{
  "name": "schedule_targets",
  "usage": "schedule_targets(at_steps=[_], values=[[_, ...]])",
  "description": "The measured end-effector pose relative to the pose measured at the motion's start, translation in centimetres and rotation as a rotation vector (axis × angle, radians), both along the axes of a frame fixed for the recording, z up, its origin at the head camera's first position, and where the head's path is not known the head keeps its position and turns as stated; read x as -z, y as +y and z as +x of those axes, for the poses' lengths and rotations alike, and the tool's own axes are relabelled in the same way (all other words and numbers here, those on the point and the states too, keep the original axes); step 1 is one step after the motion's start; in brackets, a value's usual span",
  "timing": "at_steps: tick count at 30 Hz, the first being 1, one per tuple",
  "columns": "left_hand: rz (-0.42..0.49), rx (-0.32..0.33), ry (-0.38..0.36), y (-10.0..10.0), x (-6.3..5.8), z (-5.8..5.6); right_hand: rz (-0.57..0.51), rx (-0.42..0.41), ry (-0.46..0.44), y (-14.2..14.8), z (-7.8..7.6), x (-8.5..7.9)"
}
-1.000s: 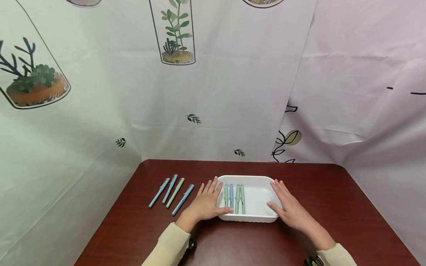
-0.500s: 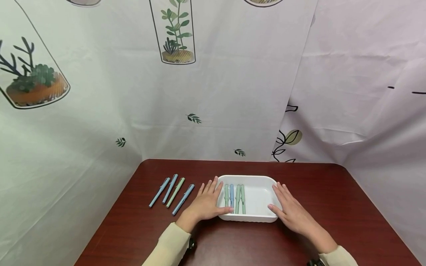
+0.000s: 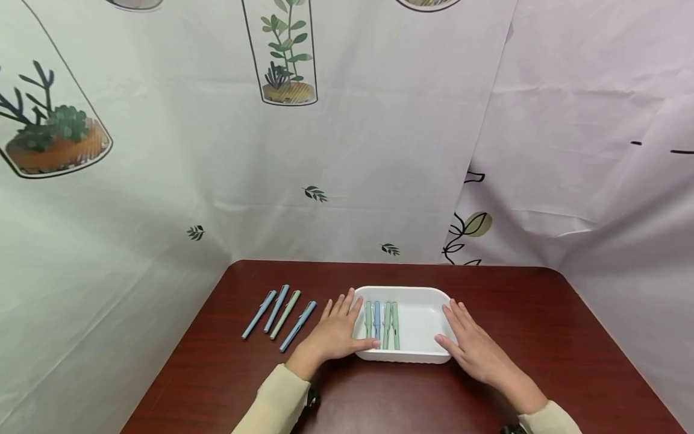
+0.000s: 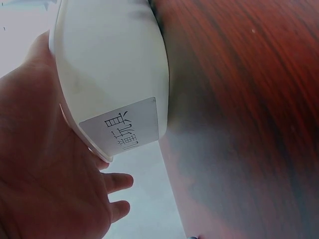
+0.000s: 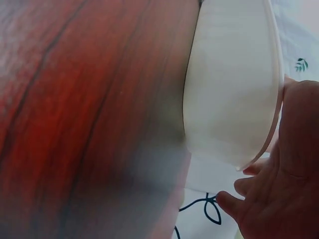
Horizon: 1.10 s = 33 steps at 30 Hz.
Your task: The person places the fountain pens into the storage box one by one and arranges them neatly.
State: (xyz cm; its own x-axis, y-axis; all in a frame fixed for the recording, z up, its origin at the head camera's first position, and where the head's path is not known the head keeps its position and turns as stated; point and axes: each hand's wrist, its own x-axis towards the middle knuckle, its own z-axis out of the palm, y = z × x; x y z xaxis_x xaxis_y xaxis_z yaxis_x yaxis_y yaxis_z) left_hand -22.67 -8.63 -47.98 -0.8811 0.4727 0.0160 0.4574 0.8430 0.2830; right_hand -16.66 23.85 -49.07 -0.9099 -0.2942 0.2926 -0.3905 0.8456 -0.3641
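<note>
A white plastic tray (image 3: 401,289) stands on the table in the head view. Inside its left half lie several capped pens side by side: a blue pen (image 3: 376,316) among green ones, such as the green pen (image 3: 395,325). My left hand (image 3: 336,331) rests on the tray's left rim, fingers straight and spread, thumb over the near left corner. On the opposite rim lies my right hand (image 3: 474,343), its fingers extended and thumb over the inside. Neither hand curls round anything. The left wrist view shows a label (image 4: 122,127) with printed characters on the tray's side.
Left of the tray, three blue pens and a green pen (image 3: 285,314) lie slanted on the dark red wooden table (image 3: 401,398). The nearest is a blue pen (image 3: 297,326), close to the left hand. A white printed cloth (image 3: 347,150) hangs behind the table.
My right hand has shifted slightly right and toward me along the tray's rim. The left hand, the tray and the pens stay put.
</note>
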Motion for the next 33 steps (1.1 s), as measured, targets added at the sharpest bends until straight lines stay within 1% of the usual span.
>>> schedule_targets(at_steps=[6,15,23,33], values=[[0.004,0.003,-0.004,0.03,-0.14,0.11,0.022,-0.003,0.000,-0.05,0.06,0.08],[-0.004,-0.003,0.008,0.05,-0.08,-0.02,0.058,-0.006,0.030,-0.12,0.09,0.38],[-0.007,-0.006,0.006,0.01,0.01,-0.04,0.106,-0.004,0.058,-0.21,0.04,0.22],[-0.007,-0.006,0.002,0.00,0.07,0.02,0.122,0.006,0.038,-0.25,0.23,0.07]])
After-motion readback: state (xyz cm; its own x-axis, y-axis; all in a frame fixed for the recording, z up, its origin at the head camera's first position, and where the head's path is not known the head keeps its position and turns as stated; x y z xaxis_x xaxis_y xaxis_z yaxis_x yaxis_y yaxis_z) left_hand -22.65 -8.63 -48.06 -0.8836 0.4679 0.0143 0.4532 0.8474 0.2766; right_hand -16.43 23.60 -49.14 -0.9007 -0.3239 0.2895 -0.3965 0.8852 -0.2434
